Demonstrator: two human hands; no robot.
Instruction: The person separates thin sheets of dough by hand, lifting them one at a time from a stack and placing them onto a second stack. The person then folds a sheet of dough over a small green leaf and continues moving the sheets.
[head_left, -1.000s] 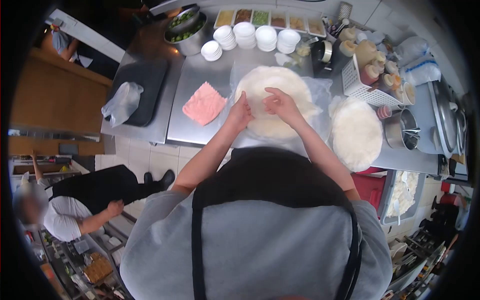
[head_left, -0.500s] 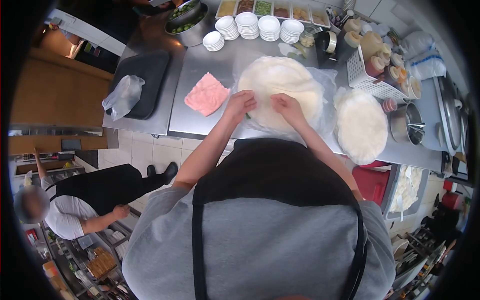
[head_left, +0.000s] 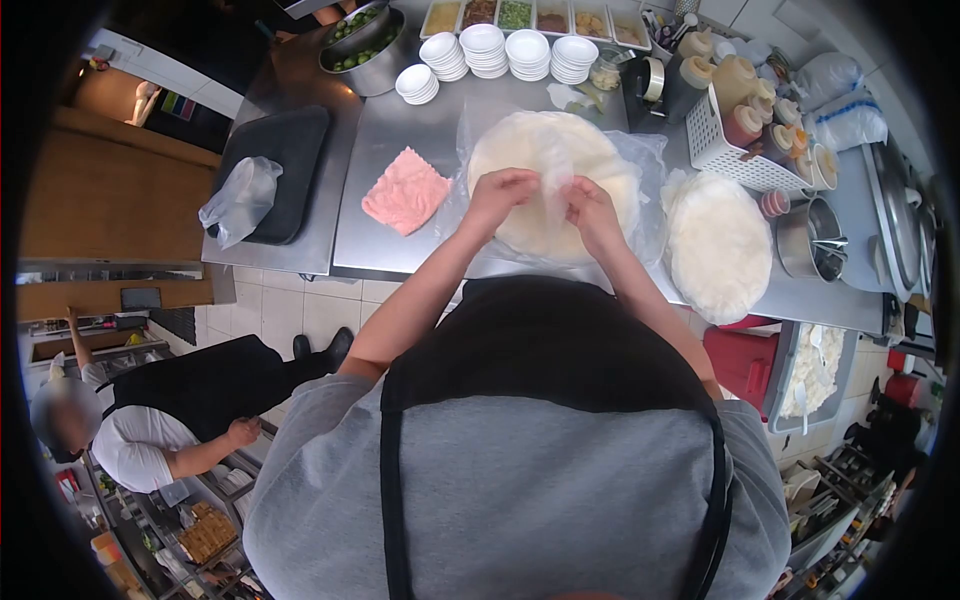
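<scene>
A large round pale flatbread sheet (head_left: 500,150) lies on a clear plastic bag (head_left: 650,160) spread over the steel counter. Above its middle, a thin, whitish, translucent sheet (head_left: 553,175) stands up between my two hands. My left hand (head_left: 500,200) pinches near its left side, fingers closed. On the other side, my right hand (head_left: 592,208) has thumb and fingers pressed together at the sheet's edge. To the right, a second pale round stack (head_left: 718,245) sits in plastic at the counter's front edge.
A pink cloth (head_left: 406,192) lies left of the plastic, with a black tray (head_left: 285,150) beyond. Stacked white bowls (head_left: 484,50), filling trays and a white basket (head_left: 735,165) of squeeze bottles line the back. Another person (head_left: 150,420) stands at lower left.
My hands have drawn in over the middle of the round, and a thin whitish sheet now rises between them. The fold on the round's right side has gone flat.
</scene>
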